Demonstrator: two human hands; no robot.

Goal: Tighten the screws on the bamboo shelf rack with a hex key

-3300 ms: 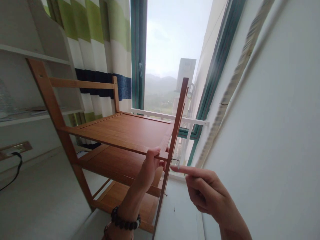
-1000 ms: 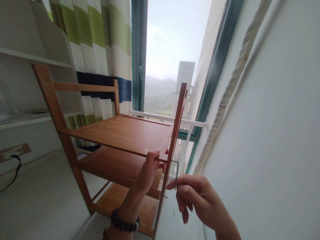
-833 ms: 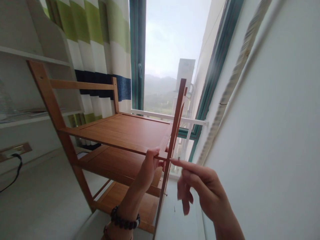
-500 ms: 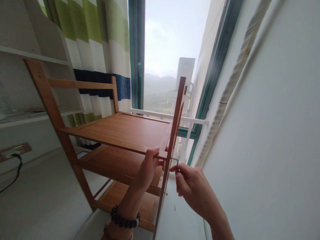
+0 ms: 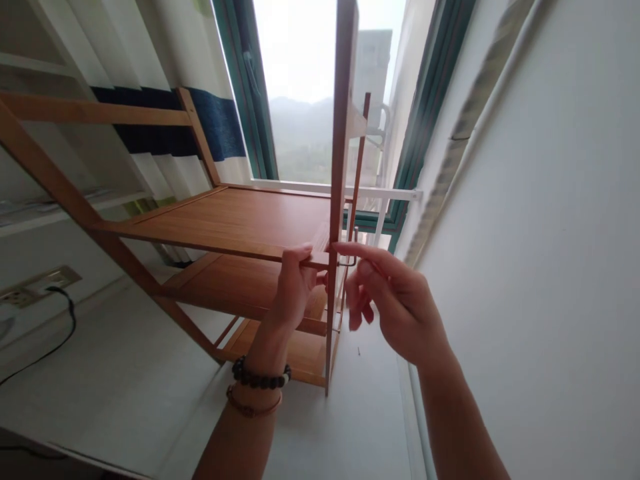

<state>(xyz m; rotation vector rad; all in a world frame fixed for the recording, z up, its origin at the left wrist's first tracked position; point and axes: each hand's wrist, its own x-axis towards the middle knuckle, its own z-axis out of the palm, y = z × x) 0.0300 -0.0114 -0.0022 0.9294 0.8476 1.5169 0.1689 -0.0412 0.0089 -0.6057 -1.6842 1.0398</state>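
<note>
A three-tier wooden rack [image 5: 225, 220] stands on a white surface by a window. My left hand [image 5: 293, 287] is closed on the front edge of its top shelf, right beside the near right upright [image 5: 340, 133]. A small metal hex key [image 5: 350, 262] sticks out of that upright at shelf height, with its bent arm pointing up. My right hand [image 5: 400, 307] is just right of the upright. Its index finger is stretched out and lies on the key, while the other fingers hang loosely apart. A bead bracelet [image 5: 260, 379] is on my left wrist.
A white wall [image 5: 550, 233] runs close along the right. The window [image 5: 300, 100] with a white rail [image 5: 380, 193] is behind the rack, and a striped curtain [image 5: 150, 133] hangs at the left. A wall socket [image 5: 30, 287] with a black cable is at far left. A tiny screw [image 5: 359, 350] lies on the surface.
My right hand has let go its pinch on the hex key and now rests its index finger on it; the key's arm has swung from hanging down to pointing up. The view has moved closer.
</note>
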